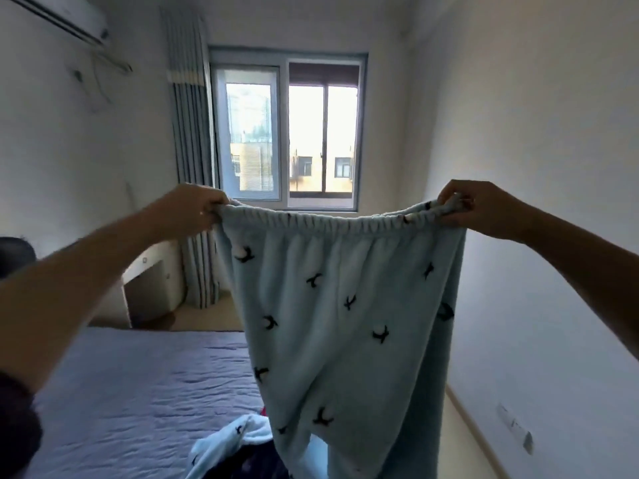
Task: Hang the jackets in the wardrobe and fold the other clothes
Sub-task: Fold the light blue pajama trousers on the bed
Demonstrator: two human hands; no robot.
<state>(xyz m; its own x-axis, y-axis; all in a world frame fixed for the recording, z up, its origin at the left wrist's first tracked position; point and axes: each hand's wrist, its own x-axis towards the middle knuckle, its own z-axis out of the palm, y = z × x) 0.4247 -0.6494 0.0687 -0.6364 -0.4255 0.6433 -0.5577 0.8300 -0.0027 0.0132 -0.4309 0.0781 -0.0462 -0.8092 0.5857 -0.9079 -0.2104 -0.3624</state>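
Crumpled clothes (pixel 224 444) lay on the bed's (pixel 138 392) near end; beyond the bed stood a desk (pixel 152 267), curtain (pixel 192 167) and window (pixel 287 133); above the bed, left hand (pixel 193 210) and right hand (pixel 484 209) each clenched the level waistband of the fleece trousers (pixel 339 323); legs hung straight down.

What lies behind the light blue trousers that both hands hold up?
Behind the trousers, the window shows above the waistband, and the bed and a clothes pile run in behind the cloth lower down. How far they go on there is covered.
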